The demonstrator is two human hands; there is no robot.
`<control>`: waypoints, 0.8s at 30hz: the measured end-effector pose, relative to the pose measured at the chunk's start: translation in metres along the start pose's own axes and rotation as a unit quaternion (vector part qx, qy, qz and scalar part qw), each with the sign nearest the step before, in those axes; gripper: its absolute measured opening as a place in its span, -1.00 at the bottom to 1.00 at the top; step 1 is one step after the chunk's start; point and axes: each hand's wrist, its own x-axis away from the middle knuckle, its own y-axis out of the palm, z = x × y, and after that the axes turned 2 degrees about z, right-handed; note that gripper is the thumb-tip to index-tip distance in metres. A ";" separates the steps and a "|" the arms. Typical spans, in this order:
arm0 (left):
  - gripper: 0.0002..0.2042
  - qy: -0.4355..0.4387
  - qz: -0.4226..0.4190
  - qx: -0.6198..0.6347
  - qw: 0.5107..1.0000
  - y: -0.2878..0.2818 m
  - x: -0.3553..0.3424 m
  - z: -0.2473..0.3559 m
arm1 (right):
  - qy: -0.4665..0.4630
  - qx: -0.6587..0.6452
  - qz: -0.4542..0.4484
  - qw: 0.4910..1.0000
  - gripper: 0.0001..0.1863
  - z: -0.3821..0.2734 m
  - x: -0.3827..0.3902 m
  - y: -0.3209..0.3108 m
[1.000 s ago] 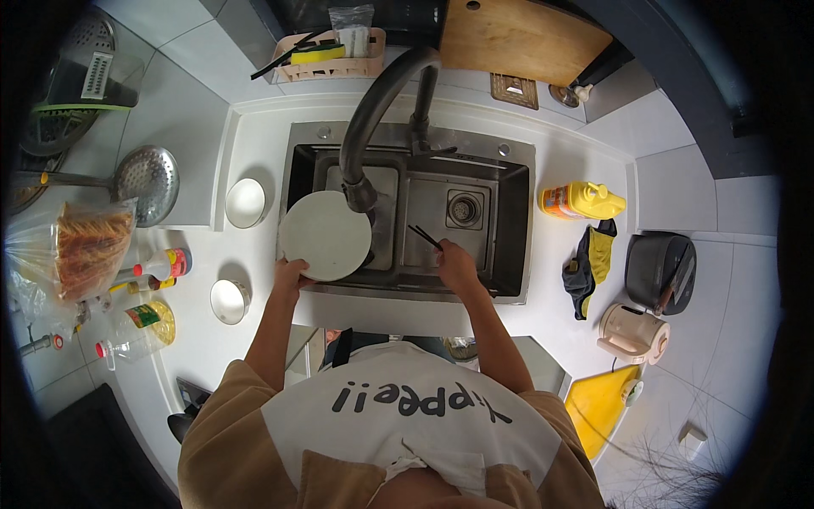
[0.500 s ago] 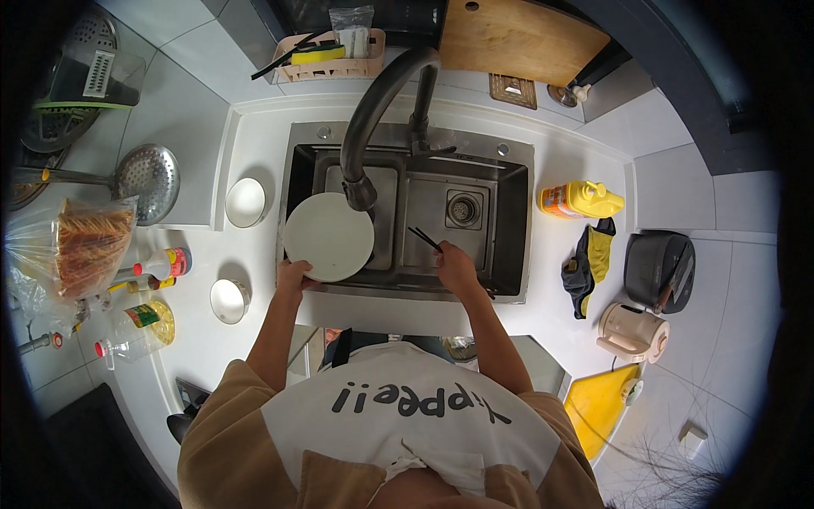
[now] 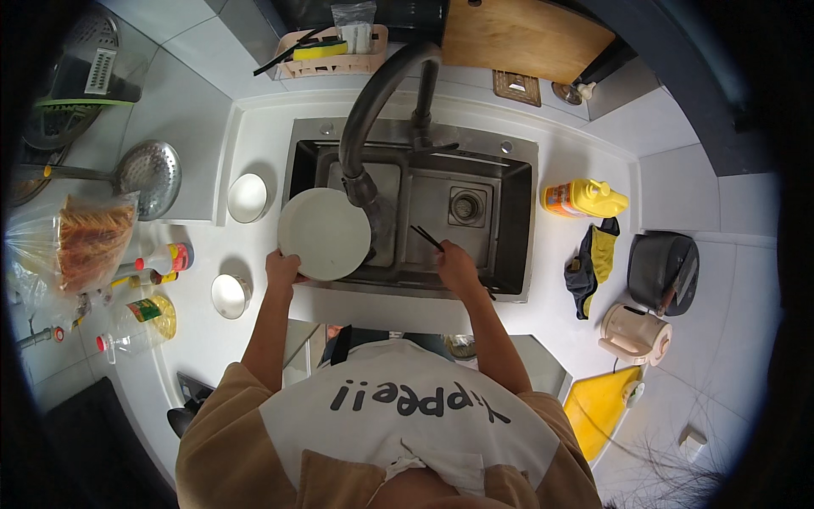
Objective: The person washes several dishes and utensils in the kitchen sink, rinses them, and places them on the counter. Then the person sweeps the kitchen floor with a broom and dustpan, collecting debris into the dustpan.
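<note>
Head view: rectangular dark-grey metal sink [image 3: 432, 193]; round white ceramic-looking plate [image 3: 325, 234], at sink's 8 o'clock, left hand [image 3: 282, 267] clamped on its rim; slim black chopsticks [image 3: 427, 237], pointing toward 10 o'clock, clamped in right hand [image 3: 456, 268]; advisable: firm rim grip, plate angled beneath curved black faucet [image 3: 359, 114]

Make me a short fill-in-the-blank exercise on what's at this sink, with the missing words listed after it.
1. The left hand grips the rim of a white plate, while the right hand holds a pair of black ____.
2. Left of the sink stand ____ white bowls.
3. The yellow bottle stands to the ____ of the sink.

Missing words: chopsticks; two; right.
</note>
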 end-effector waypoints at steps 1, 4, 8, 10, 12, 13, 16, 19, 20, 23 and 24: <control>-0.56 0.014 0.006 -0.013 1.000 -0.004 0.001 0.004 | 0.001 -0.002 -0.002 1.000 -0.86 0.000 0.000 0.000; -0.57 0.038 0.033 -0.035 0.998 -0.014 0.004 0.016 | -0.007 0.001 0.004 1.000 -0.86 -0.002 -0.002 0.002; -0.50 0.099 0.123 -0.160 0.974 -0.026 0.005 0.033 | 0.004 0.007 -0.017 1.000 -0.88 -0.009 -0.006 0.004; -0.49 0.149 0.171 -0.242 0.943 -0.032 0.004 0.041 | -0.003 -0.012 -0.031 0.999 -0.88 -0.013 -0.007 0.003; -0.48 0.208 0.212 -0.286 0.911 -0.035 0.004 0.046 | -0.012 -0.008 -0.030 0.999 -0.87 -0.017 -0.008 0.004; -0.49 0.233 0.224 -0.288 0.901 -0.036 0.005 0.049 | -0.021 0.005 -0.022 1.000 -0.86 -0.018 -0.008 0.004; -0.50 0.279 0.255 -0.290 0.879 -0.037 0.011 0.057 | -0.037 0.018 -0.016 0.999 -0.84 -0.021 -0.010 0.009; -0.48 0.277 0.276 -0.314 0.865 -0.035 0.021 0.069 | -0.063 0.021 0.002 0.998 -0.85 -0.020 -0.012 0.015; -0.48 0.280 0.278 -0.326 0.859 -0.035 0.024 0.073 | -0.066 0.021 0.012 0.998 -0.85 -0.020 -0.014 0.016; -0.44 0.306 0.285 -0.334 0.845 -0.033 0.034 0.083 | -0.028 -0.031 0.098 0.994 -0.83 -0.022 -0.024 0.011; -0.43 0.318 0.287 -0.333 0.840 -0.032 0.036 0.084 | -0.043 -0.019 0.129 0.991 -0.80 -0.024 -0.028 0.005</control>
